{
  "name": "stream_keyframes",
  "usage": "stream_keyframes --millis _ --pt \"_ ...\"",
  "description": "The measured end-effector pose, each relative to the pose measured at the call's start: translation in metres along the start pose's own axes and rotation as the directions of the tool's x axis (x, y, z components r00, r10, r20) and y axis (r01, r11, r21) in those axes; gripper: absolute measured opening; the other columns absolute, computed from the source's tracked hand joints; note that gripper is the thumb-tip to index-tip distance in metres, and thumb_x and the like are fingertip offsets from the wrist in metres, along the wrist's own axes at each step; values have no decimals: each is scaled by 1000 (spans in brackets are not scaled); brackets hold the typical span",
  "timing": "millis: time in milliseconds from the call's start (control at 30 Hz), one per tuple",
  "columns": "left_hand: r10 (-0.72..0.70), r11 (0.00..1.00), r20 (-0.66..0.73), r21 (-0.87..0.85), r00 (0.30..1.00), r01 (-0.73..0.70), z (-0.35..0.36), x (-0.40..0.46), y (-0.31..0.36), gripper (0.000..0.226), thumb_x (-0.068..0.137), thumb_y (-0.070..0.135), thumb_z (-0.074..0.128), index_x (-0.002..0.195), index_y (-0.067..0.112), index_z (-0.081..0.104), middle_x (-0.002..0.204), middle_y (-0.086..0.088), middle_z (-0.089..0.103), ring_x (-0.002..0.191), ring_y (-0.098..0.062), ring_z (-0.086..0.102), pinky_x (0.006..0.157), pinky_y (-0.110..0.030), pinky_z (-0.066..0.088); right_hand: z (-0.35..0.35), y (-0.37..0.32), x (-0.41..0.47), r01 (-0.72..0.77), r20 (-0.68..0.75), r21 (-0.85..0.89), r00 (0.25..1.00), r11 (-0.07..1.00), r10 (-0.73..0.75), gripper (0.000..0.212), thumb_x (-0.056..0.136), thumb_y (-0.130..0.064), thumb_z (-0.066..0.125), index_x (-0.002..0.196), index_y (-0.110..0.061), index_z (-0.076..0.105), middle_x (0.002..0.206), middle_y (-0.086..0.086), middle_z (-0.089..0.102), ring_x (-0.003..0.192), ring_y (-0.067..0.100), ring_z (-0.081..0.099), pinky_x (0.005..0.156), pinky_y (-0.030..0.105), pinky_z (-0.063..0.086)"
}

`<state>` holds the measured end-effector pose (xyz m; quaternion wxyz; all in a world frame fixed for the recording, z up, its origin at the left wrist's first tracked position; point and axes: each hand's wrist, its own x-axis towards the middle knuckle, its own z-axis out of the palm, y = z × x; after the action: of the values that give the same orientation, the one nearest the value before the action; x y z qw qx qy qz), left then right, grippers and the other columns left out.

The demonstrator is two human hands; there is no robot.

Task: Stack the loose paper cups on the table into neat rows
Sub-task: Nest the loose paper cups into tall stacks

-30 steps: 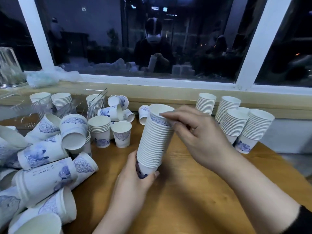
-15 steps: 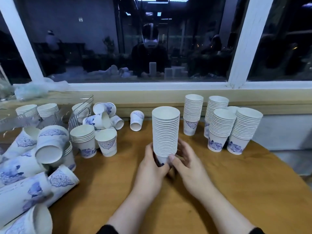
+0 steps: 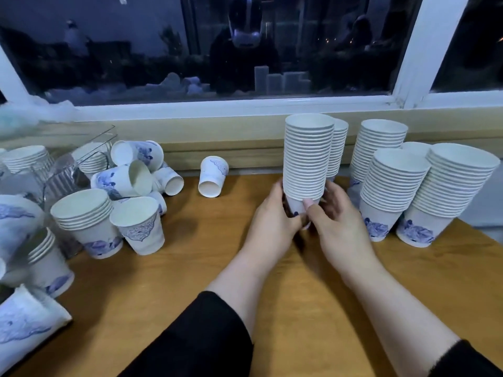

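paper cup stack (image 3: 306, 159) was clutched at its base by both the left hand (image 3: 275, 221) and right hand (image 3: 336, 221); five finished stacks (image 3: 392, 183) sat right of it on the surface (image 3: 217, 268).

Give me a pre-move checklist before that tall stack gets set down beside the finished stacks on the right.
1. Both hands on the tall stack: ok, left hand and right hand grip its bottom cup.
2. Stack upright: ok, no visible lean.
3. Rims nested evenly: ok.
4. Free spot in the row: cannot tell, the held stack hides the table beside the back stack.
5. Neighbouring stacks steady: not ok, the front right stack leans.
6. Loose cups left: not ok, the lone cup and the pile on the left remain unstacked.
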<state>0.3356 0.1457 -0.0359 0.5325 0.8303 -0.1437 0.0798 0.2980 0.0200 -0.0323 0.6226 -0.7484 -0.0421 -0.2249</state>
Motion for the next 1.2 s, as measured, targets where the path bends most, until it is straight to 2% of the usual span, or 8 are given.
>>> stream_keyframes --millis 200,367,500,633,700,767,967,1200 --pt "-26 999 48 -18 999 27 1 0 -9 86 76 29 77 148 42 32 123 10 69 110 -11 67 95 -41 55 0 4 3 8 -15 -99 1000 995 -9 32 96 -26 61 113 -53 57 112 -27 68 108 -5 63 96 30 50" --pt "-64 998 -7 13 998 64 -18 -28 -11 86 86 31 74 155 41 24 145 2 54 133 -10 52 112 -38 44 -2 7 -1 -74 -49 -182 997 980 67 50 90 -37 68 137 -35 52 121 -13 66 110 6 64 97 37 51" --pt "58 996 -239 80 969 -39 -52 -70 -2 48 93 33 64 139 30 54 122 12 62 116 -4 58 102 -34 50 -5 -4 -15 -79 -134 -222 990 972 50 33 85 -45 67 111 -27 58 95 -1 65 87 21 65 71 25 50" --pt "287 950 -573 276 767 -149 -93 -104 2 33 91 34 62 118 16 66 110 6 63 104 -12 60 93 -34 50 5 -24 -44 -12 34 -243 999 970 21 13 90 -27 66 79 -27 59 70 -5 63 68 11 57 60 12 38" --pt "307 945 -707 306 637 -115 -110 -114 0 35 88 34 65 115 13 64 112 -1 63 107 -20 60 95 -38 49 18 -28 -54 11 136 -277 990 961 28 16 89 -26 68 75 -27 60 68 -8 62 64 10 54 59 16 37" --pt "249 953 -773 302 584 -7 -122 -119 -5 44 84 36 67 121 14 60 120 -5 60 115 -25 57 102 -38 43 34 -30 -60 55 167 -321 986 945 0 16 87 -28 71 74 -30 62 75 -12 64 70 9 58 64 20 41" --pt "-43 963 -794 129 607 237 -136 -115 -18 64 79 26 81 136 14 55 134 -10 52 131 -26 47 113 -38 35 85 -28 -52 157 243 -334 967 930 -76 15 89 -31 68 104 -27 67 90 -13 59 82 10 59 79 38 51" --pt "-105 946 -748 128 655 298 -146 -96 -34 53 81 31 80 128 19 58 126 -5 58 120 -24 54 103 -30 40 144 -15 -3 105 236 -332 971 937 -25 41 91 -39 65 129 -26 56 121 -6 54 105 13 58 95 36 47"
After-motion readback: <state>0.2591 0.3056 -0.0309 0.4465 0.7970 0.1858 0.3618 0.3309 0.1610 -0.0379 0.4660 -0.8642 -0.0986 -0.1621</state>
